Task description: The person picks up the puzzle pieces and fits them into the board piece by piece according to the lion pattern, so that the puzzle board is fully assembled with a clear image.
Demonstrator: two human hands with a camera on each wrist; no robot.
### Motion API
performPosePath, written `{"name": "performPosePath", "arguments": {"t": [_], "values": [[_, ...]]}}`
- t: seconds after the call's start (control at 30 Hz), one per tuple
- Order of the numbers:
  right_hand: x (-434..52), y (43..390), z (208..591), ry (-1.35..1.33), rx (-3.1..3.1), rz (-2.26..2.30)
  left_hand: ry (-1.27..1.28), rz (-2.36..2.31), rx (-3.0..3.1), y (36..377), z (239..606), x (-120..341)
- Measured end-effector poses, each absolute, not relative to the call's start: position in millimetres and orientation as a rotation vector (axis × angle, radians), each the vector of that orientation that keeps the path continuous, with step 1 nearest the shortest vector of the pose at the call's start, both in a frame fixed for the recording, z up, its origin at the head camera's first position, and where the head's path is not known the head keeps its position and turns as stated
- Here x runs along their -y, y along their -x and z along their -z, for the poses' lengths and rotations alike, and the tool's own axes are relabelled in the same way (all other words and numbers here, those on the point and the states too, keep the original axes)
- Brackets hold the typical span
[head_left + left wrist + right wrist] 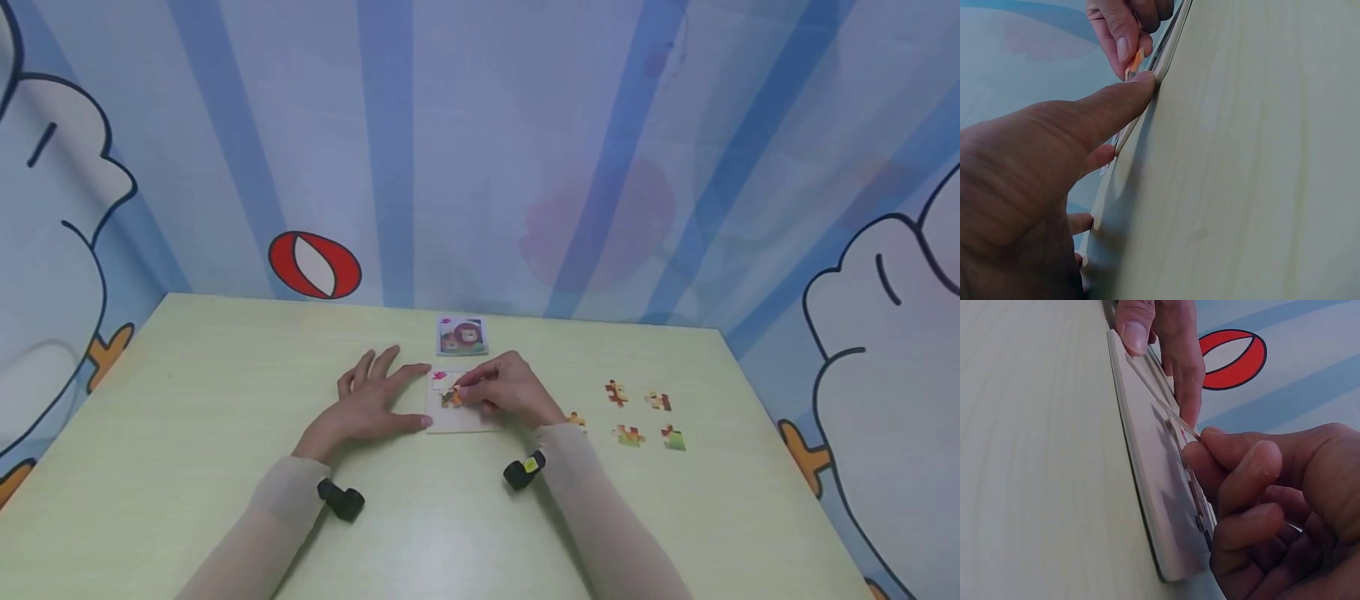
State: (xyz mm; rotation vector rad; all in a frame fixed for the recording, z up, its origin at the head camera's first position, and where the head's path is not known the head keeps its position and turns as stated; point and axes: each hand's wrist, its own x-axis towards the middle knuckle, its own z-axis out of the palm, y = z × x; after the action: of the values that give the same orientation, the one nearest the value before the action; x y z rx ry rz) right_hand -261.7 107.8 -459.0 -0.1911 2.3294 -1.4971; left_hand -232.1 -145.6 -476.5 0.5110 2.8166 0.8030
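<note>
A pale wooden puzzle board (457,425) lies flat on the table, with pink print in its far left corner. My left hand (367,408) is spread at the board's left side, thumb and forefinger touching its edge. Between thumb and forefinger, my right hand (510,390) pinches an orange jigsaw piece (452,397) over the board; in the right wrist view the piece is seen thin and tilted. Other pieces sit on the board beneath the right fingers (1210,465), which hide much of them.
Loose jigsaw pieces (628,435) lie spread on the table right of the board, one partly behind the right wrist. Beyond the board is a square lion picture (462,336). A printed curtain (480,167) stands along the table's far edge.
</note>
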Motion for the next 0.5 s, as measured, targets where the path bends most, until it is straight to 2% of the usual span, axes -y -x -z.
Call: {"name": "performPosePath", "arguments": {"t": [0.5], "values": [[-93.7, 264.1, 459.8, 0.151, -2.273, 1.522, -0.518, -0.789, -2.823, 233.4, 476.3, 145.7]]}}
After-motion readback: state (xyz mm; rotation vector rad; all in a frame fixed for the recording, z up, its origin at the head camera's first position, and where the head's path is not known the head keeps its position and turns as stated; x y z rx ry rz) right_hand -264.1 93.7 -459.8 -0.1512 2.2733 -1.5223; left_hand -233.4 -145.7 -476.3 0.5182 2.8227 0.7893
